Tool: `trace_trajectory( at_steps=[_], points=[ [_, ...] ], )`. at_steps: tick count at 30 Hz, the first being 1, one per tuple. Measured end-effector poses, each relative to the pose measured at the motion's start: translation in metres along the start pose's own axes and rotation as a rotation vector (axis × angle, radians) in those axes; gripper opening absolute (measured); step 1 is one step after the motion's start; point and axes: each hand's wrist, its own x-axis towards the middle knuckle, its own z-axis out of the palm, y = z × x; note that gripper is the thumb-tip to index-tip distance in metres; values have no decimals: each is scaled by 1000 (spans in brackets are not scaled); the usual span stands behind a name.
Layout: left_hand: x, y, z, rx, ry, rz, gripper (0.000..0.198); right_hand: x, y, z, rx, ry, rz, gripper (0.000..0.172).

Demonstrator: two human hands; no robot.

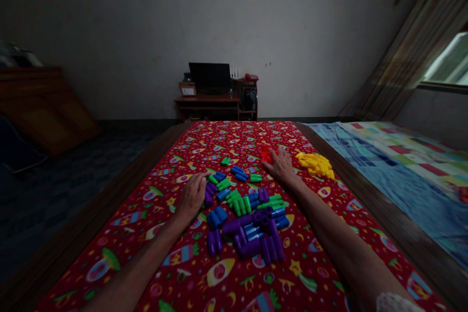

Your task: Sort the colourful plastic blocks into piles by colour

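A loose heap of plastic building blocks made of joined tubes lies on the red patterned cloth, with purple blocks (272,248), blue blocks (217,217) and green blocks (241,205) mixed together. My left hand (193,196) rests at the heap's left edge, fingers extended beside purple and green blocks; its fingertips are partly hidden. Farther out, my right hand (282,165) lies over a small group of red blocks (266,154), fingers apart, covering part of them. Yellow blocks (316,165) form a separate pile just right of that hand.
The red cloth (219,270) covers a table with dark wooden edges (331,168). To the right is a surface with blue and checkered covers (373,165). A desk (206,100) with a monitor (210,77) stands by the far wall, and a wooden cabinet (40,112) at left.
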Motion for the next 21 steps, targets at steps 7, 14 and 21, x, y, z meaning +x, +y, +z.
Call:
trace_trajectory(
  at_steps=[7, 14, 21],
  points=[
    [0, -9, 7, -8, 106, -71, 50, 0, -29, -15, 389, 106, -307, 49],
    [1, -3, 7, -146, -39, -160, 58, -22, -77, -2, 775, -377, -455, 69],
    [-2, 7, 4, -300, -175, -86, 65, -31, -68, -51, 860, -285, -293, 74]
  ],
)
